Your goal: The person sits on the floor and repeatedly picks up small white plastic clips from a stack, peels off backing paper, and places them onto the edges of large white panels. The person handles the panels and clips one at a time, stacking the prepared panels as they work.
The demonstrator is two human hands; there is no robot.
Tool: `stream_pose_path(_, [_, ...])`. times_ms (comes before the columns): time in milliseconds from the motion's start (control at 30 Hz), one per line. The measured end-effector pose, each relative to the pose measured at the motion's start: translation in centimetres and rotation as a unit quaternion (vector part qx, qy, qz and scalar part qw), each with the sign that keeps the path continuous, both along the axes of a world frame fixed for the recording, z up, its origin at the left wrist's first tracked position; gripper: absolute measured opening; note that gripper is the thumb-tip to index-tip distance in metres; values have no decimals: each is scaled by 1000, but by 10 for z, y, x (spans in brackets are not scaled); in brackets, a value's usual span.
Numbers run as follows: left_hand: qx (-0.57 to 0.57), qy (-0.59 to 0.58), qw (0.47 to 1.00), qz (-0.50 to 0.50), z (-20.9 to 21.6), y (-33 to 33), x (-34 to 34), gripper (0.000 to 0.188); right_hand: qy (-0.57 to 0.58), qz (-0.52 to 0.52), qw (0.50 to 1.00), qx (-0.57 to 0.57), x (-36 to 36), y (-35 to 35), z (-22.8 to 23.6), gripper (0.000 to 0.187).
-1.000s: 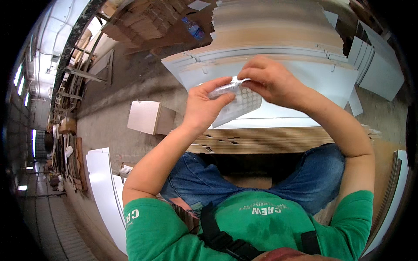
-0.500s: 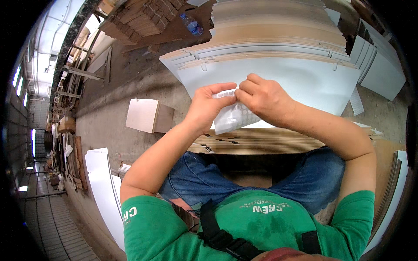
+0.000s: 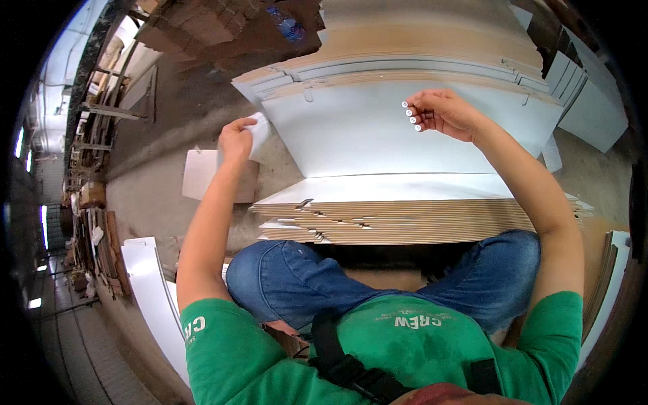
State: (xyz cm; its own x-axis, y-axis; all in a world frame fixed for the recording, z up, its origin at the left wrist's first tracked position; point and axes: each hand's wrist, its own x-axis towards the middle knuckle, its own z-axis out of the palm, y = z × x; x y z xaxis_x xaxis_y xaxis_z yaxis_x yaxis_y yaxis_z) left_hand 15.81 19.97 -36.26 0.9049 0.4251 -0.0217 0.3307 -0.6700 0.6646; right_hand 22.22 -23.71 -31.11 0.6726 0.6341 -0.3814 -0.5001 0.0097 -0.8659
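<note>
My left hand [image 3: 236,142] is out at the left, fingers closed on a white sticker sheet [image 3: 259,132], which is partly hidden and blurred. Over the upright white panel [image 3: 344,138], my right hand [image 3: 451,116] has its fingers loosely bent and slightly apart. Several small round white stickers [image 3: 409,113] sit on its fingertips, one above another. The panel leans back behind a stack of flat boards [image 3: 418,219] with white tops and brown layered edges, directly in front of my knees.
Behind the panel, more brown boards [image 3: 418,34] are piled. A pale box [image 3: 200,174] stands on the floor under my left hand. White boards lie at the left [image 3: 145,270] and far right [image 3: 594,118]. A plastic bottle [image 3: 287,25] lies near brown stacked cardboard.
My hands have parted. The left moved left with the sticker sheet; the right moved right and up with round stickers on its fingertips. More of the white panel shows.
</note>
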Motion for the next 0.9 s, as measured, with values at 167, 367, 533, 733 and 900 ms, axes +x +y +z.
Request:
stream_pose_path(167, [176,47,983,29,-17,5,24,33,-415,114,776,-460,17,-29,-44,7])
stream_pose_path(367, [-81,34,984,156,-40,-20,57,60,-621,77,504,-595,32,-86,-97,23])
stream_pose_path(533, [-158,24,968,196,-31,-23,51,50,-599,68,478,-639,36,-93,-86,22])
stream_pose_path(733, [-362,60,917,158,-3,-11,51,52,-274,-80,878,-384,60,-91,-2,15])
stream_pose_path(900, [-158,219,962,39,31,-10,43,71,-328,-57,890,-312,46,-74,-12,11])
